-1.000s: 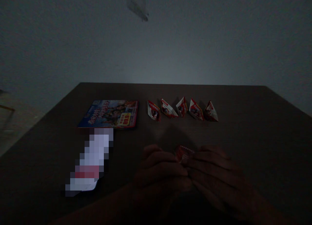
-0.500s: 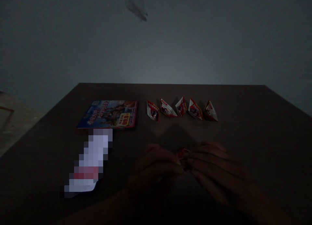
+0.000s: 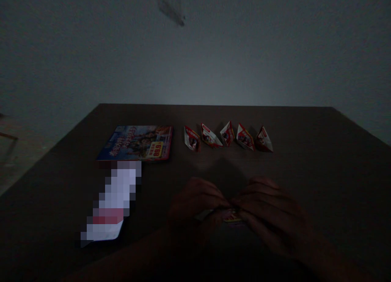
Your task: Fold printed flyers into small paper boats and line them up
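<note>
Both hands are together over the near part of the table, in dim light. My left hand has its fingers closed on a small printed paper. From the other side, my right hand pinches the same paper, its fingertips meeting the left ones. Yellow and pink print shows below the fingertips; most of the paper is hidden by the hands. Beyond them stands a row of several small folded paper pieces in red and white, boat-like in shape.
A blue, colourful printed booklet with a yellow price label lies at the left. In front of it is a flat object with a bright, pixelated surface. The dark wooden table reaches back to a pale wall.
Both hands' fingertips have drawn together over the paper. Its red part above the fingers has gone from sight, and a yellow and pink part now shows below. The row stays put.
</note>
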### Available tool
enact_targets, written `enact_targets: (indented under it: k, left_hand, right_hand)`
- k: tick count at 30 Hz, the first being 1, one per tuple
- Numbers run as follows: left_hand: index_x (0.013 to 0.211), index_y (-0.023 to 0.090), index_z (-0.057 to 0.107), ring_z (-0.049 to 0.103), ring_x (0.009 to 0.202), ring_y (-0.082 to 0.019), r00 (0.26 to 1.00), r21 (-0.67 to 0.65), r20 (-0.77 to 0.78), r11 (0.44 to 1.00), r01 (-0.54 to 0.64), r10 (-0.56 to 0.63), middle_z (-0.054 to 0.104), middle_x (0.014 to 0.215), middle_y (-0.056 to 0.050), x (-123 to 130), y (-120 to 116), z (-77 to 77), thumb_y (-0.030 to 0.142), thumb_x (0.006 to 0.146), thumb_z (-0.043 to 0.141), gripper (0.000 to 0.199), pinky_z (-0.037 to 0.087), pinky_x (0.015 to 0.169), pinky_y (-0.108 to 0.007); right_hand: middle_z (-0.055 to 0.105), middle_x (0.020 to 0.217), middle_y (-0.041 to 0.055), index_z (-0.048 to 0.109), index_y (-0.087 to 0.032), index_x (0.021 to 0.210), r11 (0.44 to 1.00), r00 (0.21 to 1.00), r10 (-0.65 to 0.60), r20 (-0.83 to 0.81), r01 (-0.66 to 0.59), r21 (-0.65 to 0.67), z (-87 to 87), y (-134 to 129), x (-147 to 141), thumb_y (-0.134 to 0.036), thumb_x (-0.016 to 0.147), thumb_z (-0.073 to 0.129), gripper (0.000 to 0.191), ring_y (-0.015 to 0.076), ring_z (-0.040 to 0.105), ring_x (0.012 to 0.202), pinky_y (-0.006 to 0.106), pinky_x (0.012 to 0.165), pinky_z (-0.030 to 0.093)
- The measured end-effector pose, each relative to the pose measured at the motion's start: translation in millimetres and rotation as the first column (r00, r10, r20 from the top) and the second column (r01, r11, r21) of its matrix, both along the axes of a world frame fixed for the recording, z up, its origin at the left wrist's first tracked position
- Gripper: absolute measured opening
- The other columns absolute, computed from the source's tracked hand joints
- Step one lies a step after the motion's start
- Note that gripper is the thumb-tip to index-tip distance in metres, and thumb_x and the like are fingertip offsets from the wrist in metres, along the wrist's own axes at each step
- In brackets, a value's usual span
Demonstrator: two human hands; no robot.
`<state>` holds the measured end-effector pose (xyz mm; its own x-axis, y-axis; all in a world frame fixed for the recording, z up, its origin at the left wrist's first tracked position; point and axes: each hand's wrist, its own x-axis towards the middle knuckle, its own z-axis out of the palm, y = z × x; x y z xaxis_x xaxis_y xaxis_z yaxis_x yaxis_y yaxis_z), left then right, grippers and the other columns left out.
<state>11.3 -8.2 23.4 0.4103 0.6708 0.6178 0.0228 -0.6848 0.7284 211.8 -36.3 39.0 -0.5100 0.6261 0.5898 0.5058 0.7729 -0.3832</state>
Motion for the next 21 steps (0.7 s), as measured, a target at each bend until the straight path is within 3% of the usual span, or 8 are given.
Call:
enact_targets:
  k: [7,12,21]
  left_hand:
    - [0.080,0.017,0.068,0.064,0.072,-0.017,0.997,-0.155,0.068,0.988,-0.028,0.039,0.069,0.072,-0.006,0.1,-2.0,-2.9,0.010,0.078,0.064,0.008,0.052,0.066,-0.029]
    - [0.078,0.017,0.068,0.063,0.071,-0.016,0.994,-0.309,0.082,0.950,-0.042,0.070,0.068,0.075,-0.005,-0.5,-3.8,-6.8,0.013,0.078,0.065,0.006,0.050,0.063,-0.027]
    - [0.077,0.017,0.069,0.063,0.067,-0.014,0.992,-0.453,0.053,0.888,-0.079,0.115,0.066,0.073,-0.003,-0.6,-2.8,-5.9,0.014,0.078,0.065,0.005,0.048,0.060,-0.024]
  right_hand:
    - [0.071,0.070,0.0039,0.064,-0.018,0.088,0.998,0.999,-0.045,-0.012,0.044,-0.041,2.6,-1.7,-1.5,-0.007,0.081,0.056,0.015,0.0160,0.066,0.063,0.034,0.072,0.052]
    - [0.070,0.071,0.0050,0.063,-0.016,0.091,0.997,0.996,-0.035,-0.076,0.030,-0.065,-2.1,-2.5,-0.7,-0.007,0.081,0.057,0.014,0.0164,0.065,0.063,0.033,0.068,0.052]
    - [0.069,0.069,0.0050,0.065,-0.016,0.091,0.989,0.988,-0.090,-0.122,0.075,-0.126,-9.2,-4.5,0.7,-0.007,0.082,0.058,0.015,0.0164,0.064,0.064,0.028,0.058,0.052]
